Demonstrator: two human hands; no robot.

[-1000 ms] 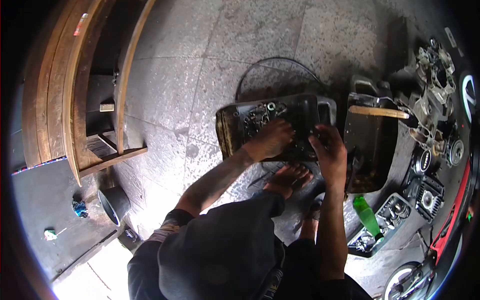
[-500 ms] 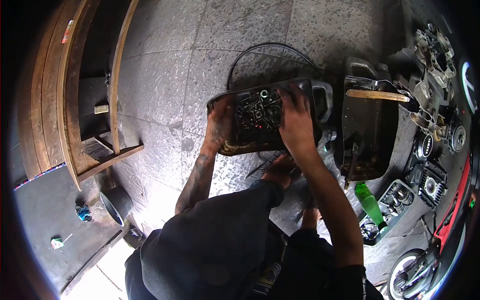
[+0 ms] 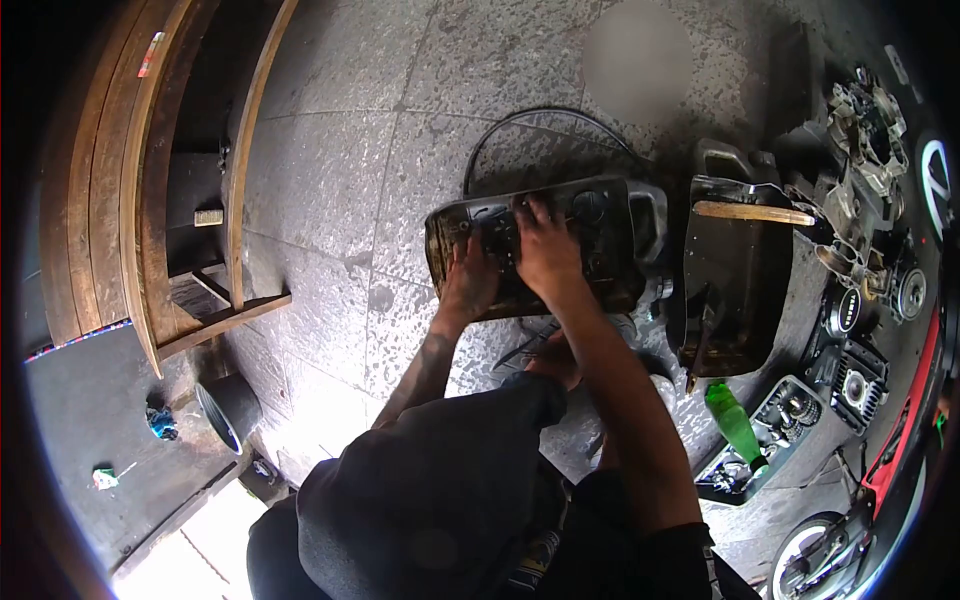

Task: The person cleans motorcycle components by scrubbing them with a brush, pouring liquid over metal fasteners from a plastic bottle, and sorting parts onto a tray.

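Note:
A dark container cut from a jerrycan rests on the floor in front of me, with loose bolts and small metal parts inside. My left hand reaches into its left half, fingers stretched over the parts. Beside it, my right hand lies in the middle of the container with its fingers apart, touching the contents. Neither hand visibly lifts anything, though the fingertips are partly lost in shadow.
A second cut jerrycan stands to the right, a wooden-handled tool across it. Near it are a green bottle on a parts tray, and engine parts. A black hose curves behind; a wooden bench stands left.
Both hands have moved inward from the container's sides and now reach among the parts. The container, tilted and gripped by its ends before, now sits lower, and the parts look more spread out.

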